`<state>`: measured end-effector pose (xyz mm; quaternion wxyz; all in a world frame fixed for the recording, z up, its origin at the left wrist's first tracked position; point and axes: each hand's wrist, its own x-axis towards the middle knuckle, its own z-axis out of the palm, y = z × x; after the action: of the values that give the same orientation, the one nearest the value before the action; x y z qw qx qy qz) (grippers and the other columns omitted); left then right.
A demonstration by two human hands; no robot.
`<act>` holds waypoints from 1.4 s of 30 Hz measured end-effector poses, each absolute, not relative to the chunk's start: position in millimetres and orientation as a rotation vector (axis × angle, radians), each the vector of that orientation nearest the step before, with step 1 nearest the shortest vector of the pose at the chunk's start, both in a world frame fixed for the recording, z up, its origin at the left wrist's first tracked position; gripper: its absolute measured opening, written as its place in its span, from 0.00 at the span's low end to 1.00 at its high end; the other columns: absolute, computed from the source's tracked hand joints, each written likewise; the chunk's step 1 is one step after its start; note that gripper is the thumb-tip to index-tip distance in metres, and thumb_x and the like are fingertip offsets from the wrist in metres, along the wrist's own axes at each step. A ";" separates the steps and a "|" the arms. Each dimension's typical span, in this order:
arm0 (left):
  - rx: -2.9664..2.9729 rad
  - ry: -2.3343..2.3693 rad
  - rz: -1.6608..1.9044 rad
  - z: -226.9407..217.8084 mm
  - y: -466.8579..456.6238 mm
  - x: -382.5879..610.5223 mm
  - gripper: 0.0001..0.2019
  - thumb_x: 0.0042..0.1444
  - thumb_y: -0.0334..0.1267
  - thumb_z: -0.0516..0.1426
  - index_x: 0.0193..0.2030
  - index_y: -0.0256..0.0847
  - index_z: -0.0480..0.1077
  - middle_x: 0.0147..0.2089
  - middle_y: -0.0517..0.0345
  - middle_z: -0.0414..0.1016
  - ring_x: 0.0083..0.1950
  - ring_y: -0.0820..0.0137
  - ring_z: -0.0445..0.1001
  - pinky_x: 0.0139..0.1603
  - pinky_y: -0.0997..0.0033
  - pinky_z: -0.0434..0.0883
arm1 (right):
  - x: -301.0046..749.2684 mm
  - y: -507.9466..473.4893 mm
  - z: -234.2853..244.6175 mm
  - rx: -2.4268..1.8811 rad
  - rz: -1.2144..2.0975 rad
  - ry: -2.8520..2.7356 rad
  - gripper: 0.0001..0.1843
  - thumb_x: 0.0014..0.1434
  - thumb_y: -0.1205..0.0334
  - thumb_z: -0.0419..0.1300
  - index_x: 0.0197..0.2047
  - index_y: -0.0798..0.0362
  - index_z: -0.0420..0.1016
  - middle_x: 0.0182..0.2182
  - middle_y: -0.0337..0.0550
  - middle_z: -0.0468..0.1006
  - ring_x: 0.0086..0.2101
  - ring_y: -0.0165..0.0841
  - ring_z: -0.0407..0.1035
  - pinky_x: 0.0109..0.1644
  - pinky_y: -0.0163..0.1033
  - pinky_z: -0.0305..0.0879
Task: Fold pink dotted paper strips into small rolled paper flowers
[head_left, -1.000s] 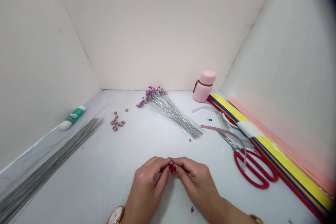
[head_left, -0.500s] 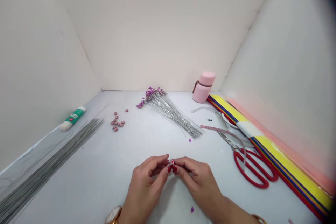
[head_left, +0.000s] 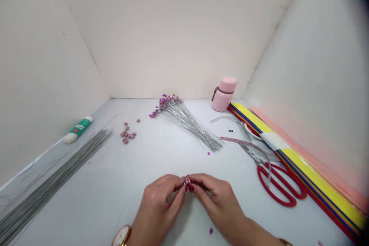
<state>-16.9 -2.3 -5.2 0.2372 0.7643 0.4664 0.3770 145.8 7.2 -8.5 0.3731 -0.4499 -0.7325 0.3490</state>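
At the far left of a white table (head_left: 115, 177), a long bundle of grey wires (head_left: 54, 186) lay slantwise, with a green-and-white glue stick (head_left: 78, 130) just beyond it. Next came a loose cluster of small dusky-pink pieces (head_left: 127, 135). Near the front edge, the left hand (head_left: 158, 200), a watch (head_left: 121, 235) at its wrist, pinched one side of a tiny pale piece with red marks (head_left: 187, 181), low at the centre. Behind it, well apart, lay a bunch of silvery wires (head_left: 194, 128) with purple and pink tips. The right hand (head_left: 217, 200) pinched the piece's other side, its fingertips close together. Farther right stood a pink bottle (head_left: 223, 98), then red-handled scissors (head_left: 276, 188) beside a stack of coloured strips (head_left: 317, 178).
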 end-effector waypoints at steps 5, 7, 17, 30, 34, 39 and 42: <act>2.116 1.356 0.995 -5.2 -0.5 -14.8 0.07 0.54 0.30 0.52 0.31 0.39 0.71 0.27 0.57 0.74 0.28 0.70 0.72 0.31 0.73 0.68 | 143.8 5.6 -9.9 -1.168 0.852 -1.924 0.12 0.57 0.69 0.51 0.39 0.50 0.73 0.30 0.39 0.77 0.32 0.30 0.71 0.37 0.32 0.65; 2.059 1.371 0.988 -5.7 -0.3 -14.7 0.07 0.53 0.31 0.52 0.31 0.40 0.71 0.28 0.57 0.74 0.29 0.70 0.72 0.31 0.73 0.69 | 143.2 5.2 -9.6 -1.181 0.825 -1.939 0.11 0.57 0.69 0.51 0.39 0.51 0.73 0.29 0.39 0.76 0.31 0.30 0.70 0.37 0.32 0.65; 1.712 1.228 1.025 -7.6 2.3 -16.2 0.10 0.56 0.32 0.51 0.40 0.43 0.72 0.37 0.57 0.77 0.38 0.70 0.74 0.40 0.73 0.71 | 146.9 7.0 -10.8 -1.142 0.826 -1.870 0.12 0.58 0.66 0.52 0.43 0.50 0.72 0.36 0.41 0.78 0.36 0.31 0.71 0.42 0.33 0.66; 1.776 1.300 1.016 -7.2 -2.5 -15.8 0.08 0.54 0.32 0.53 0.37 0.41 0.73 0.33 0.57 0.77 0.33 0.71 0.74 0.35 0.74 0.72 | 146.1 6.2 -10.7 -1.221 0.901 -1.847 0.09 0.57 0.65 0.52 0.36 0.52 0.73 0.29 0.40 0.77 0.31 0.31 0.71 0.36 0.32 0.66; 1.762 1.324 1.008 -5.7 -2.8 -13.4 0.07 0.53 0.32 0.53 0.33 0.40 0.73 0.31 0.58 0.77 0.31 0.71 0.74 0.34 0.75 0.71 | 145.8 5.5 -9.7 -1.177 0.917 -1.877 0.09 0.57 0.66 0.51 0.37 0.51 0.73 0.29 0.39 0.77 0.31 0.30 0.71 0.36 0.32 0.66; 1.754 1.396 1.002 -5.8 -1.5 -10.5 0.05 0.50 0.30 0.54 0.27 0.38 0.70 0.26 0.59 0.75 0.27 0.72 0.73 0.30 0.76 0.71 | 144.3 4.8 -6.1 -1.189 0.898 -1.905 0.09 0.57 0.67 0.51 0.34 0.52 0.73 0.26 0.40 0.76 0.29 0.31 0.70 0.35 0.32 0.65; 1.823 1.411 1.009 -6.6 -1.9 -9.8 0.05 0.48 0.27 0.54 0.24 0.38 0.68 0.24 0.60 0.73 0.25 0.73 0.72 0.28 0.77 0.69 | 144.0 3.7 -5.3 -1.165 0.883 -1.945 0.10 0.57 0.67 0.50 0.33 0.52 0.73 0.26 0.40 0.76 0.29 0.30 0.70 0.34 0.31 0.65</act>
<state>-9.8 -1.9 -6.6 0.3077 0.6893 0.5336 0.3815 144.0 3.7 -5.3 0.3468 -0.4492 -0.7497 0.3404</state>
